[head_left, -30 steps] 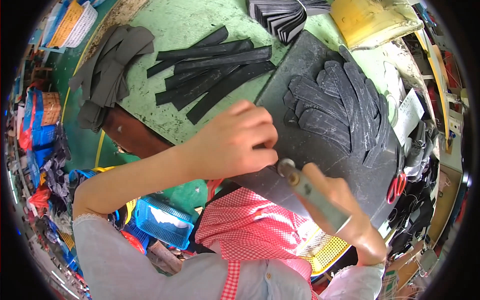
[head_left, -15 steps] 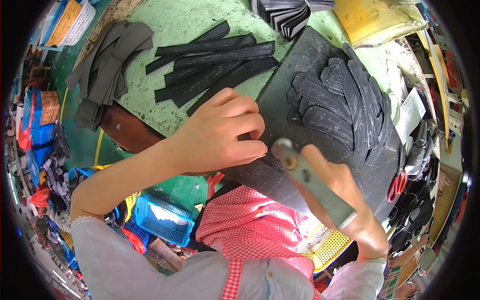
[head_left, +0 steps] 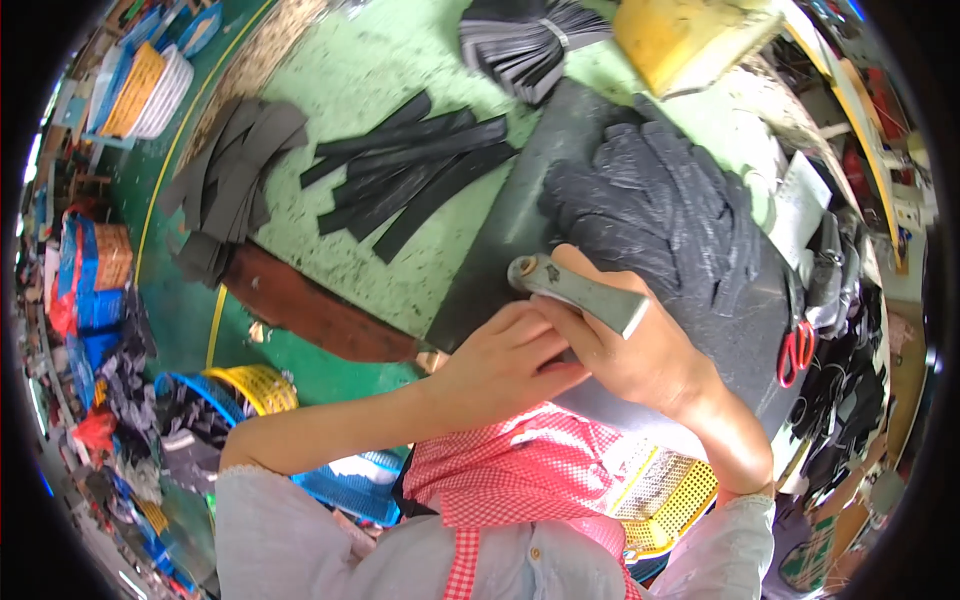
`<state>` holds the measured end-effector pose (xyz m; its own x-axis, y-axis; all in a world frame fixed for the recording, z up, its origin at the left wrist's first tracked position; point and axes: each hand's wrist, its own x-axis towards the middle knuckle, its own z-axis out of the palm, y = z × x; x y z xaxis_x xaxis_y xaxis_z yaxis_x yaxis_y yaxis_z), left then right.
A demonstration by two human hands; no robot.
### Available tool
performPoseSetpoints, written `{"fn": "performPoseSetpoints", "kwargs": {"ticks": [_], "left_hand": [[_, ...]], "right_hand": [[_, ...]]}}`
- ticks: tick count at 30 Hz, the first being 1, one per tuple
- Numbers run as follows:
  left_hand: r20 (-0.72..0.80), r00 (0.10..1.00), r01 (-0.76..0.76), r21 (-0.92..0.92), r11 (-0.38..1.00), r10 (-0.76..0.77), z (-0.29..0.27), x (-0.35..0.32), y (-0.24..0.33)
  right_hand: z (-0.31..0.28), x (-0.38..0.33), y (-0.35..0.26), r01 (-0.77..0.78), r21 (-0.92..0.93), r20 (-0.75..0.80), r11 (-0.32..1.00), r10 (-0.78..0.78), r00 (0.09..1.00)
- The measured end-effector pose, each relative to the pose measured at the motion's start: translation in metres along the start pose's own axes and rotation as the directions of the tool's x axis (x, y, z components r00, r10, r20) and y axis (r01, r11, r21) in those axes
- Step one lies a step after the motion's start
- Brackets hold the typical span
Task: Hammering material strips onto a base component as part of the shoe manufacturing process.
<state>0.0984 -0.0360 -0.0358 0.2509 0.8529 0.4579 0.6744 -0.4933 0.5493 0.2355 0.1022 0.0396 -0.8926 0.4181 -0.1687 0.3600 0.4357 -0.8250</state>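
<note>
My right hand (head_left: 628, 350) grips a grey metal tool (head_left: 577, 287) by its handle, the tool's round end pointing left over a black cutting board (head_left: 520, 220). My left hand (head_left: 505, 362) lies against the right hand at the board's near edge, fingers curled; whatever is beneath it is hidden. A heap of cut black pieces (head_left: 660, 205) rests on the board just beyond both hands. Loose black strips (head_left: 410, 175) lie on the green table (head_left: 340, 80) left of the board.
A bundle of black strips (head_left: 525, 35) and a yellow block (head_left: 685, 35) lie at the far edge. Grey strips (head_left: 225, 185) hang off the table's left side. Red-handled scissors (head_left: 797, 350) sit at the right. Baskets (head_left: 235, 390) stand on the floor. A red checked cloth (head_left: 520, 465) covers my lap.
Both hands have drawn back toward me to the board's near edge. The right hand has turned the tool from pointing down at the board to lying nearly level.
</note>
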Motion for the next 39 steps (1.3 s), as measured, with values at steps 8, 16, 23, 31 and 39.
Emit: {"fn": "performPoseSetpoints", "kwargs": {"ticks": [8,16,23,31,39], "left_hand": [[-0.143,0.908,0.41,0.11,0.906,-0.394,-0.069,0.015,-0.069],[-0.251,0.945,-0.14,0.266,0.954,0.209,0.072,0.153,-0.054],[-0.165,0.925,-0.348,-0.001,0.937,0.344,0.03,0.151,-0.033],[0.195,0.979,0.072,-0.051,0.996,-0.061,0.018,0.039,0.01],[0.207,0.978,0.007,-0.141,0.99,0.023,0.017,0.049,-0.006]], "right_hand": [[-0.063,-0.103,0.05,-0.362,0.112,-0.446,0.925,0.373,0.814],[-0.076,-0.134,0.131,-0.344,0.2,-0.434,0.917,0.398,0.808],[-0.072,-0.128,0.163,-0.356,0.195,-0.457,0.914,0.405,0.792],[-0.054,-0.155,0.04,-0.329,-0.086,-0.137,0.94,0.316,0.939],[-0.002,-0.152,0.018,-0.181,-0.102,0.082,0.978,0.19,0.978]]}}
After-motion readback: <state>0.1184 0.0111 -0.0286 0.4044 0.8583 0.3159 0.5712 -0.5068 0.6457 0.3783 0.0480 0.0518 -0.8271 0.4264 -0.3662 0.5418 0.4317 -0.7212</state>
